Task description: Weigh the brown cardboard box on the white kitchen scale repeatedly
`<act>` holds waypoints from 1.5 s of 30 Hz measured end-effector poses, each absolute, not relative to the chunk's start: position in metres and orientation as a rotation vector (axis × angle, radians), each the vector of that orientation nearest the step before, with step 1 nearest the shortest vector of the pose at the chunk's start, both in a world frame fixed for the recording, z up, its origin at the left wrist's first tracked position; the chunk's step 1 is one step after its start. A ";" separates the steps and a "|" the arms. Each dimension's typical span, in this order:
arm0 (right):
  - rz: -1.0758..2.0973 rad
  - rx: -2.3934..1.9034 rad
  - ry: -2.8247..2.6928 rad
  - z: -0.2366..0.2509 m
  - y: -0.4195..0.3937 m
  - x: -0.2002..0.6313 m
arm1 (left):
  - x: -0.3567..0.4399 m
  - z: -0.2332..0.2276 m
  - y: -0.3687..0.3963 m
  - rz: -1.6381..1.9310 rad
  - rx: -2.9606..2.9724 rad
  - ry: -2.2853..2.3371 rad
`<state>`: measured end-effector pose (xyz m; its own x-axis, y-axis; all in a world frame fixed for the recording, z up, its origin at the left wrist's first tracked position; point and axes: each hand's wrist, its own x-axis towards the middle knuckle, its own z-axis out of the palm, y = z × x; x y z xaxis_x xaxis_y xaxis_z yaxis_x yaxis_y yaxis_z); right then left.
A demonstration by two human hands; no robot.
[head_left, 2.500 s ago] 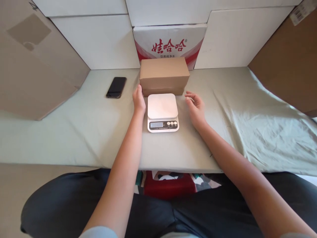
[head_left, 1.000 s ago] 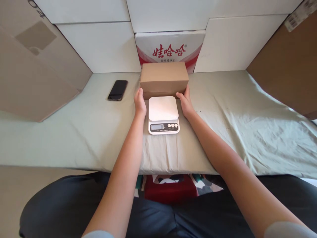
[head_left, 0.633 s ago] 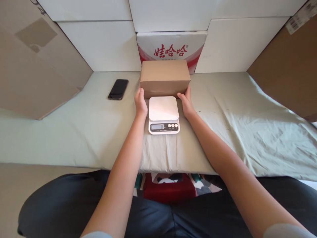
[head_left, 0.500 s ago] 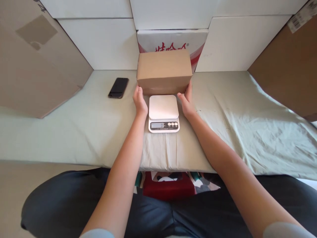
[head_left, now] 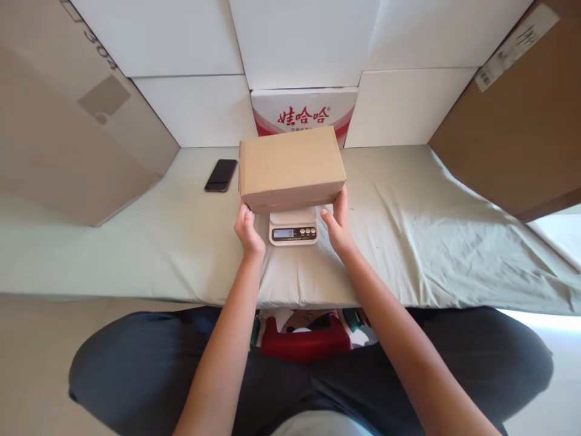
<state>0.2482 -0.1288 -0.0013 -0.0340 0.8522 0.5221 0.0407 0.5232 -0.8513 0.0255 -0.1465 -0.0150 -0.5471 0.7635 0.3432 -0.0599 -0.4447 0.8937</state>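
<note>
A closed brown cardboard box point(head_left: 290, 166) is held between my two hands over a white digital kitchen scale point(head_left: 294, 235). My left hand point(head_left: 249, 229) grips the box's lower left corner, its fingers partly hidden beneath. At the lower right corner, my right hand point(head_left: 338, 223) supports the box with the fingers under it and the thumb apart. The box covers most of the weighing plate; whether it touches the plate I cannot tell. The scale's small display and its round buttons stay visible at the front.
A black phone point(head_left: 221, 175) lies left of the box on the pale green cloth point(head_left: 181, 242). Large cardboard cartons stand at the left point(head_left: 91, 121) and right point(head_left: 508, 121). White boxes point(head_left: 195, 109) line the back, one with red lettering point(head_left: 303, 116). Below the edge sits a red object point(head_left: 306, 345).
The box has come toward me from behind the scale and is now over its plate, slightly tilted. Both hands moved with it. The camera view has shifted a little.
</note>
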 end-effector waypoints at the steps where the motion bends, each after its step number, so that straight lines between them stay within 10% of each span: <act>1: 0.796 -0.827 -1.453 -0.002 -0.136 0.247 | 0.024 -0.017 -0.150 2.023 1.040 1.222; 45: 0.805 -0.921 -1.003 -0.017 -0.060 0.268 | -0.025 -0.015 -0.159 1.845 1.127 1.200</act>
<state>0.2675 -0.0599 -0.0166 0.3318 0.8819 0.3349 -0.1354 0.3959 -0.9083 -0.0249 -0.1590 -0.0147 -0.4135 0.8575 0.3062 -0.0681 -0.3645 0.9287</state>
